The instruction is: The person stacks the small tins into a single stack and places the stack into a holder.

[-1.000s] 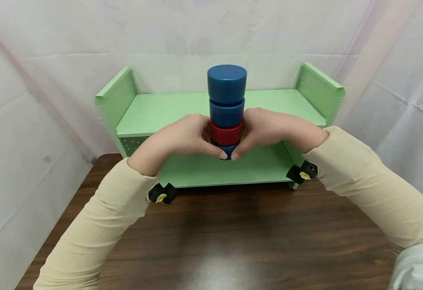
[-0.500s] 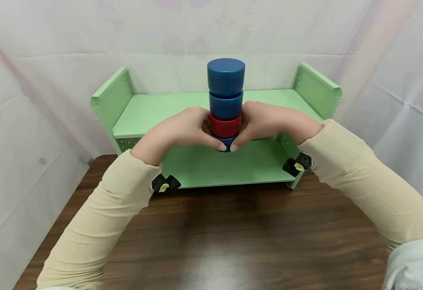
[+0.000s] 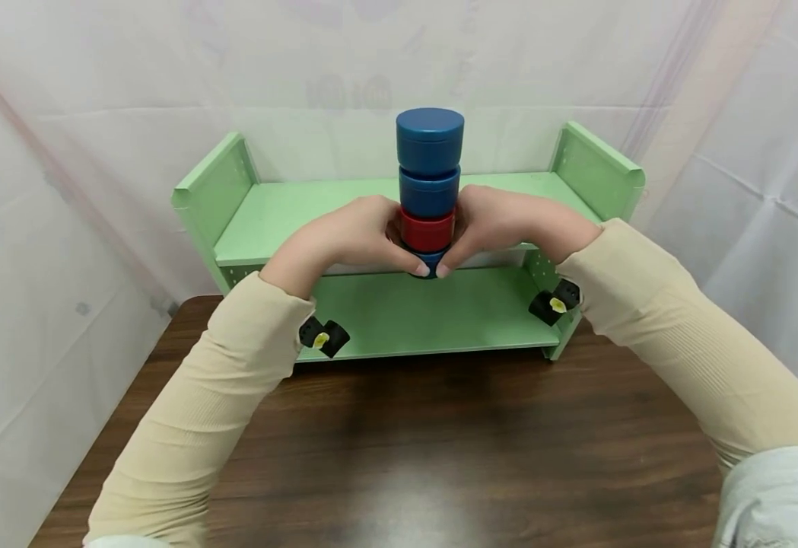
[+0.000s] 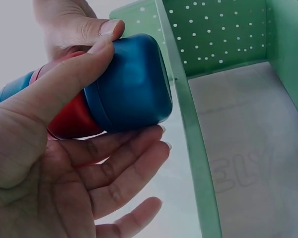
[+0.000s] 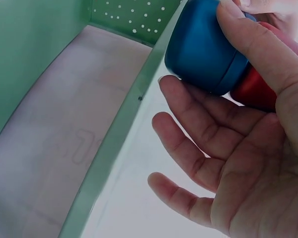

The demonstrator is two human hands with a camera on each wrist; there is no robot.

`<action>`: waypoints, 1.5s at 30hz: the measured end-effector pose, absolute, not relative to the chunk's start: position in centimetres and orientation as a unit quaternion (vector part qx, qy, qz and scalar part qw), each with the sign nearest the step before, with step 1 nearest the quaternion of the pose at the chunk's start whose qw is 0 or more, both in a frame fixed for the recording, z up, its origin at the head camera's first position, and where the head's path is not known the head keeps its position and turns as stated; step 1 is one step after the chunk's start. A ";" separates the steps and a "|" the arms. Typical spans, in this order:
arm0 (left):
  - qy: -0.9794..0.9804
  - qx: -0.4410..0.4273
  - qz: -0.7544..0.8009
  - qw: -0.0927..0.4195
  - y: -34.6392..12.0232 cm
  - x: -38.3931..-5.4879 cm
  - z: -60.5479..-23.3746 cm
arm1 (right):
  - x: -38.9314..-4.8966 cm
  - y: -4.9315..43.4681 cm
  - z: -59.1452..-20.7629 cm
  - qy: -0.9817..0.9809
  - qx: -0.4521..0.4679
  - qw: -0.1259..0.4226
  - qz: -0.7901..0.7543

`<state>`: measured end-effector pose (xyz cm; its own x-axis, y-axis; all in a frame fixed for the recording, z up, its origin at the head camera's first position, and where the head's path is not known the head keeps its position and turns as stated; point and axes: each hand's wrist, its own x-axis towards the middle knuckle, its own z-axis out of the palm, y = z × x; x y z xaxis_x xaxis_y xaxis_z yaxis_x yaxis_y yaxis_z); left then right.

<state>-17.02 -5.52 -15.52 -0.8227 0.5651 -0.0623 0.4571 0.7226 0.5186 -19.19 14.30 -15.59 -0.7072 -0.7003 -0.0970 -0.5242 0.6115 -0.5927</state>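
A stack of four round cylinders, blue on top [image 3: 430, 141], blue [image 3: 429, 192], red [image 3: 427, 230] and blue at the bottom [image 3: 428, 264], is held upright in the air before the upper level of a green shelf [image 3: 282, 213]. My left hand [image 3: 388, 243] and right hand [image 3: 463, 240] clasp its lower part from either side, thumbs in front on the bottom cylinder. In the left wrist view my thumb [image 4: 64, 84] lies along the bottom blue cylinder [image 4: 131, 89], with the fingers beneath it. The right wrist view shows the same cylinder [image 5: 201, 47] against my right fingers [image 5: 198, 114].
The green two-level metal shelf, with perforated end panels [image 3: 593, 171], stands at the back of a dark wooden table [image 3: 440, 441]. White cloth [image 3: 63, 152] hangs behind and to both sides. A small black device sits under each wrist [image 3: 323, 336] [image 3: 554, 304].
Both hands have raised the stack a little and carried it farther toward the shelf's upper level. The grip is the same.
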 end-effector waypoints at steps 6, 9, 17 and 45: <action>0.919 0.275 0.257 0.115 -5.3 -17.9 -15.5 | -20.1 14.5 -15.6 0.886 -0.339 0.161 -0.272; 0.918 0.274 0.261 0.117 -5.1 -18.2 -15.4 | -20.4 14.6 -15.4 0.887 -0.334 0.164 -0.274; 0.916 0.273 0.268 0.120 -5.0 -18.6 -15.5 | -21.1 14.8 -15.6 0.888 -0.328 0.168 -0.275; 0.909 0.231 0.339 0.076 -5.8 -20.6 -18.8 | -22.2 15.9 -19.6 0.906 -0.271 0.062 -0.319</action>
